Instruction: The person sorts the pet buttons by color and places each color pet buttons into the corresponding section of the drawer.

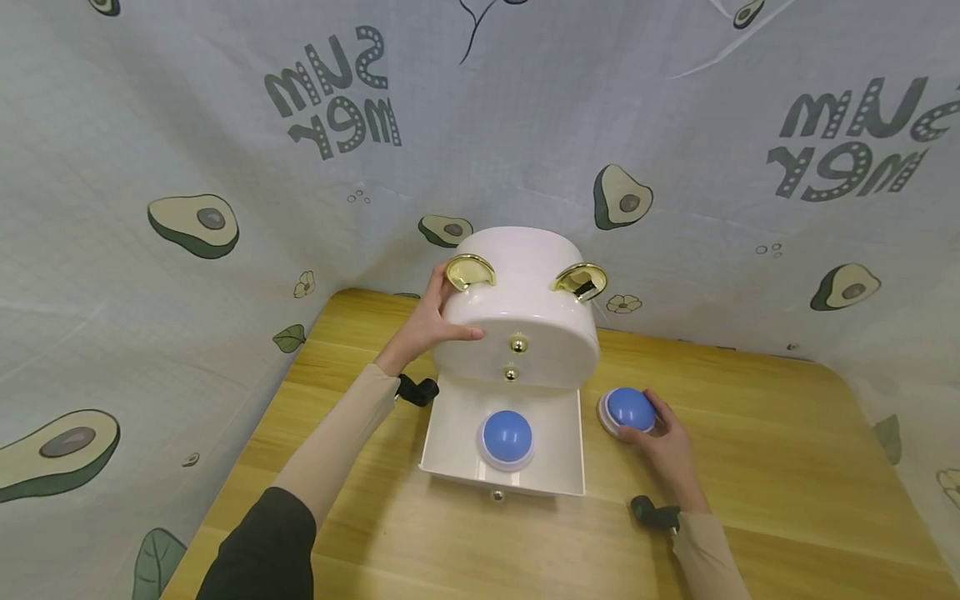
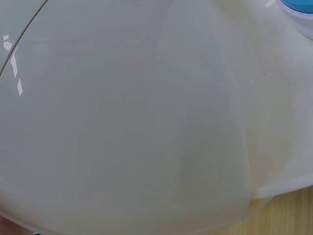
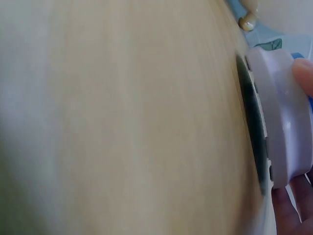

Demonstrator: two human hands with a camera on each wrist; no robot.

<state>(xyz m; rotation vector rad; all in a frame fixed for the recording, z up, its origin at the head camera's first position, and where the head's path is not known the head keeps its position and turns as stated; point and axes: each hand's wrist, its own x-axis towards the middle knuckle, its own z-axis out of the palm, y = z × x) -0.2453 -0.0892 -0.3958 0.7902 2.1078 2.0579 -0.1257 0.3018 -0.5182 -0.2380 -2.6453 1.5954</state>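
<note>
A white drawer box (image 1: 525,250) with a rounded upper part and two gold ear-shaped pieces stands at the back of the table. My left hand (image 1: 429,321) holds its left side, thumb on the front face and the other fingers partly hidden behind the gold ear. The lower drawer (image 1: 457,442) is pulled out, and a blue dome push button (image 1: 507,436) with a white base sits inside. To the right of the drawer, my right hand (image 1: 670,442) grips a second blue dome push button (image 1: 630,409) by its rim. In the right wrist view, fingers (image 3: 304,76) touch this button's white base (image 3: 286,117).
The box stands on a wood-grain table (image 1: 750,433). Close behind it hangs a pale printed cloth (image 1: 525,125). Small gold knobs (image 1: 517,343) stick out from the box front, and another knob (image 1: 497,496) is on the drawer front.
</note>
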